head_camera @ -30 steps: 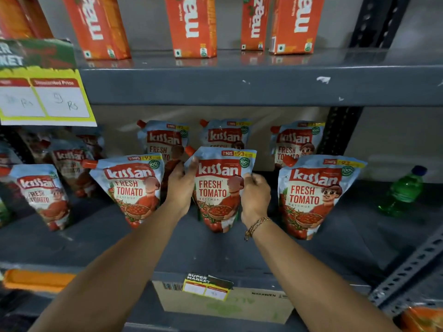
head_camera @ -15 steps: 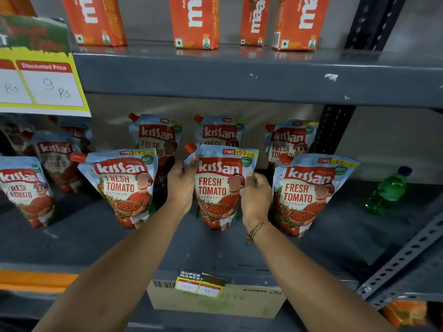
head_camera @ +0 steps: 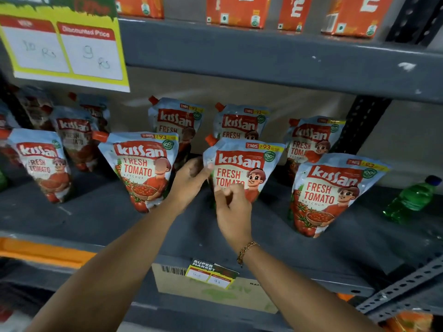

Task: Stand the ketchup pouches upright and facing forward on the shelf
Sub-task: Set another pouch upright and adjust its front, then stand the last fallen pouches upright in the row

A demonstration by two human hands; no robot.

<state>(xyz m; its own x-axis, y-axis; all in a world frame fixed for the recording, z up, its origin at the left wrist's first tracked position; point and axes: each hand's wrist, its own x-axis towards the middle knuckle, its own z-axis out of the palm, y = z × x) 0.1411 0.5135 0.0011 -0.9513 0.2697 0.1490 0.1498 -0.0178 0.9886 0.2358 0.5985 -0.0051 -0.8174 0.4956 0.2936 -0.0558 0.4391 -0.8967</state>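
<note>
Several Kissan ketchup pouches stand on the grey shelf [head_camera: 96, 216], labels facing me. In the front row, the middle pouch [head_camera: 242, 161] stands between a left pouch [head_camera: 141, 168] and a right pouch [head_camera: 330, 195]. My left hand [head_camera: 189, 180] is at its left edge, thumb pressed on the front. My right hand [head_camera: 232, 212] covers its lower front with curled fingers; its grip is blurred. Behind it stand three more pouches [head_camera: 177, 118], [head_camera: 242, 123], [head_camera: 311, 140]. Another pouch [head_camera: 40, 164] stands far left, with dimmer ones behind it.
A green bottle [head_camera: 412, 200] lies on the shelf at the right. Orange juice cartons [head_camera: 237, 10] line the shelf above, and a yellow price sign [head_camera: 64, 44] hangs from its edge. A small price tag [head_camera: 211, 274] and a cardboard box [head_camera: 215, 295] sit below. A perforated steel post [head_camera: 359, 125] stands right.
My right hand has left the middle pouch's right edge and moved across to its lower front. The left hand stays at the left edge. The view has moved closer and to the left.
</note>
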